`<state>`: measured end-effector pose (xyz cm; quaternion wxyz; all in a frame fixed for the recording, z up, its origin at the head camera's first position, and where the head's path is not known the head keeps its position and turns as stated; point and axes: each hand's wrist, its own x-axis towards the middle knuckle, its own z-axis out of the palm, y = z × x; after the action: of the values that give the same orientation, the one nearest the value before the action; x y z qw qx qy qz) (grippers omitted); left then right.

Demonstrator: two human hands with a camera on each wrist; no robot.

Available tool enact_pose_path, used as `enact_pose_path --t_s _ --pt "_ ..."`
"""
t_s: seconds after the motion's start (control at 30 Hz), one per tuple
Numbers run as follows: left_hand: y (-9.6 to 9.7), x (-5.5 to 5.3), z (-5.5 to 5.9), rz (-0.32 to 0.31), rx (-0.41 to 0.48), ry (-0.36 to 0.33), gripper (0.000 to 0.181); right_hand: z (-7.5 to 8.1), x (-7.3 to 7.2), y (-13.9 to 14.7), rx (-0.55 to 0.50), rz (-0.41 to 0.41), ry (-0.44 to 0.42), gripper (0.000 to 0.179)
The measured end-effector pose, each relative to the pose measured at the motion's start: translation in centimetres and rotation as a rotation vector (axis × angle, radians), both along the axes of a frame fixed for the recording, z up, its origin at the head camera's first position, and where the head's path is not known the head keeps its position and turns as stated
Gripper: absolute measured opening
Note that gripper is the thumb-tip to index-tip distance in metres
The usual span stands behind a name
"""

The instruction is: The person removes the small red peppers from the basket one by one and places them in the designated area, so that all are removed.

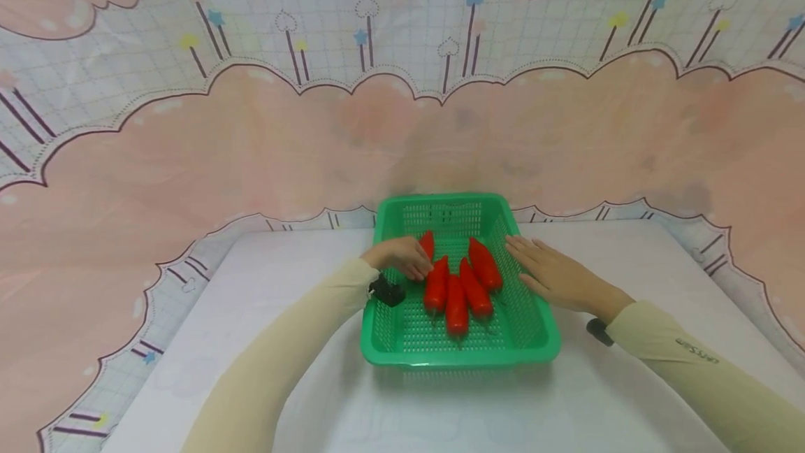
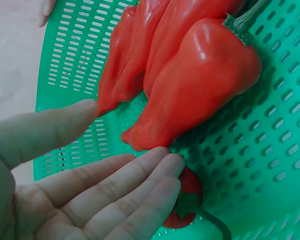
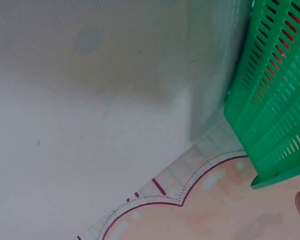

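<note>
The left hand (image 1: 402, 257), thumb wide of nearly straight fingers, has 5 glossy, tapered red peppers (image 1: 456, 307) beneath and right of it in a perforated green plastic basket (image 1: 462, 358). The right hand (image 1: 562, 276), straight-fingered, has the basket's rim just left.

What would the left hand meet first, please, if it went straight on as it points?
The left hand would likely meet the red pepper ahead in the green basket, though depth is unclear and they may already touch.
</note>
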<state>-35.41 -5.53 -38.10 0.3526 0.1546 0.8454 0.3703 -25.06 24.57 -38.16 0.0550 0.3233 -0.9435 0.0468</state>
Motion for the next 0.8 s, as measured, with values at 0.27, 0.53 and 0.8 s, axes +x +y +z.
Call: enact_pose_path --t_s 0.27,0.53,0.8 --pt "0.6 1.0 0.9 0.137 0.011 -0.047 0.028 0.0 0.1 0.1 0.012 -0.009 0.004 0.058" --pt "0.9 2.8 2.8 0.194 -0.007 -0.093 0.024 -0.1 0.0 0.0 0.011 -0.008 -0.004 0.058" --pt "0.7 -1.4 -2.4 0.133 -0.017 -0.097 0.02 -0.1 -0.1 0.0 0.019 -0.013 0.003 0.058"
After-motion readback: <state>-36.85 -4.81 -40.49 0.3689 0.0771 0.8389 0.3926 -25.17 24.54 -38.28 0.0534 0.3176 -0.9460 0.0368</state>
